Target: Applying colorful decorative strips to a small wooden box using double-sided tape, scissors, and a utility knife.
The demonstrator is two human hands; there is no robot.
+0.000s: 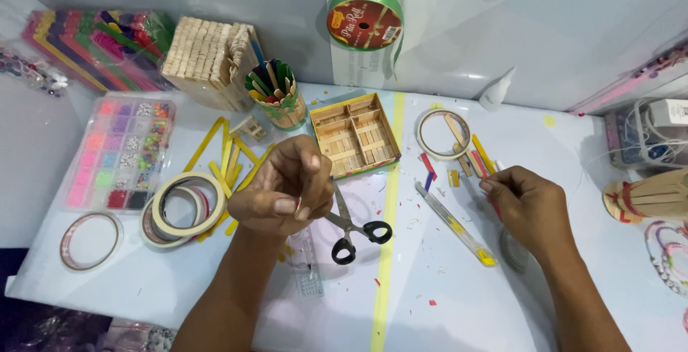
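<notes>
The left hand (283, 191) pinches a tiny red bit, while the right hand (527, 205) presses fingers together on sticks (479, 160) on the desk (430, 309).

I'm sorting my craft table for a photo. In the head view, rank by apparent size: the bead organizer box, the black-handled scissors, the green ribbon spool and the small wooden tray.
1. bead organizer box
2. small wooden tray
3. black-handled scissors and green ribbon spool: these look close, and the spool hangs on the wall farther back, so I won't rank them.
</notes>
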